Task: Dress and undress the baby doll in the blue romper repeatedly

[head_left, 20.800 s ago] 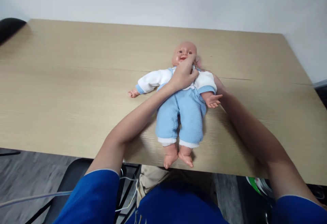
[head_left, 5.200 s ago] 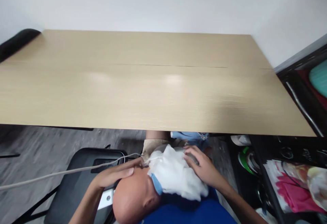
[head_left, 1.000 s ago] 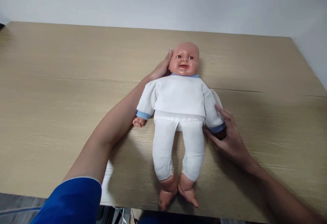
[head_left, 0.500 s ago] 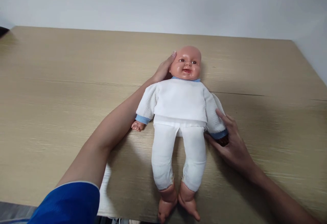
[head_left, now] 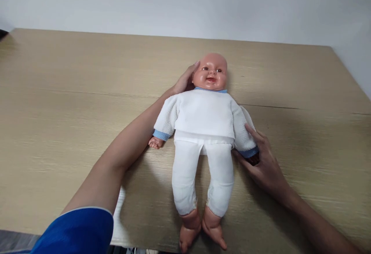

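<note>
On table, white-clad doll face up, hands at head and sleeve

pale wall, light wooden table, greyish floor

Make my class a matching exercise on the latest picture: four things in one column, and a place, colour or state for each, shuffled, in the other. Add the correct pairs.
Column 1
1. Left hand
2. Right hand
3. Sleeve cuffs
4. Doll's feet

Column 2
A. Clasping one lower sleeve
B. Blue
C. Bare, below the white legs
D. Against the side of the doll's head

Pairs: 1-D, 2-A, 3-B, 4-C
</note>
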